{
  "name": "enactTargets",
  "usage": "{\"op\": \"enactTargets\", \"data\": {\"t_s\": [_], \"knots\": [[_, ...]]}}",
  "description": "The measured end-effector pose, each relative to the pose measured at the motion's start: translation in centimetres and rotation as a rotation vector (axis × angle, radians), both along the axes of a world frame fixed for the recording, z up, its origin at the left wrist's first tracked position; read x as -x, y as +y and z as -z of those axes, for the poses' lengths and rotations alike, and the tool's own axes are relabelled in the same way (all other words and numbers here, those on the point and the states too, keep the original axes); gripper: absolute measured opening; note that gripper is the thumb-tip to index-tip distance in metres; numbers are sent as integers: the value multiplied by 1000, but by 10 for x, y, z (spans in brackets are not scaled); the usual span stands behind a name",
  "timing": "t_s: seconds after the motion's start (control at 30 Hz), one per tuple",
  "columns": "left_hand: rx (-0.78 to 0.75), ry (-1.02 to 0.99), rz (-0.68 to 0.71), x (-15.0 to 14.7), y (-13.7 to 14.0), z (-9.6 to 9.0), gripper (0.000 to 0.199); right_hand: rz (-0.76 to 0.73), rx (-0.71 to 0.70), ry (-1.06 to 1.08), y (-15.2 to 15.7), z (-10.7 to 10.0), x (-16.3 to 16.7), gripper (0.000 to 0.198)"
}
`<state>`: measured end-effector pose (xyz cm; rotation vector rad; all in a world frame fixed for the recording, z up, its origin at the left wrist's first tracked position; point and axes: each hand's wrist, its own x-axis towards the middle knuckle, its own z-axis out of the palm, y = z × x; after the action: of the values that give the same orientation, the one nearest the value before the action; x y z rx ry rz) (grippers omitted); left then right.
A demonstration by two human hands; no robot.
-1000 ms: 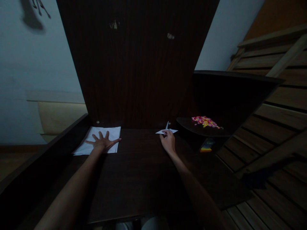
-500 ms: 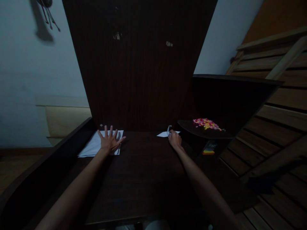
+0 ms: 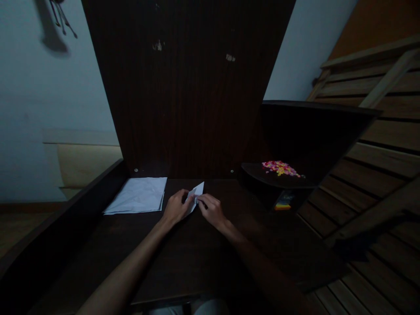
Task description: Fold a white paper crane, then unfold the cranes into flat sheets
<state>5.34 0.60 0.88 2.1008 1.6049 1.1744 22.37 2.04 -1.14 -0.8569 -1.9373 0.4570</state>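
A small piece of folded white paper (image 3: 198, 190), pointed at its upper end, is held between my two hands over the middle of the dark desk. My left hand (image 3: 176, 205) is closed on its left side, with the thumb on the paper. From the right, the fingertips of my right hand (image 3: 211, 209) pinch the paper near its middle. Part of the paper is hidden behind my fingers. To the left of my hands lies a stack of white paper sheets (image 3: 136, 195), touched by neither hand.
The dark wooden desk (image 3: 197, 262) has a raised side board (image 3: 65, 227) on the left and a tall back panel (image 3: 183, 96). On the right, a corner shelf (image 3: 252, 171) bears a pile of small pink and yellow pieces (image 3: 281, 168). A slatted wooden structure (image 3: 383, 153) stands beyond it.
My left hand has left the paper stack and moved right onto the folded paper. My right hand has brought that paper left to the middle, where both hands now grip it.
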Motion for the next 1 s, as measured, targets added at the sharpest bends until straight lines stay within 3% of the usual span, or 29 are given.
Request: {"op": "enactTargets", "data": {"t_s": [0.13,0.27,0.4,0.5,0.77,1.0], "knots": [[-68,-64,-39,-1,-3,9,34,-23,-40,12,-9,3,1,24],[-122,-101,-70,-3,-7,8,34,-20,-181,-15,-15,2,1,24],[-96,-174,-105,-4,-9,6,34,-4,-382,-12,-19,2,5,22],[-43,-325,-125,-2,-7,5,34,36,-443,16,-19,2,6,19],[187,-979,-75,-2,6,8,44,94,-283,119,-18,-1,4,8],[199,-1239,-52,-4,4,4,28,141,-109,267,-16,-1,6,7]]}}
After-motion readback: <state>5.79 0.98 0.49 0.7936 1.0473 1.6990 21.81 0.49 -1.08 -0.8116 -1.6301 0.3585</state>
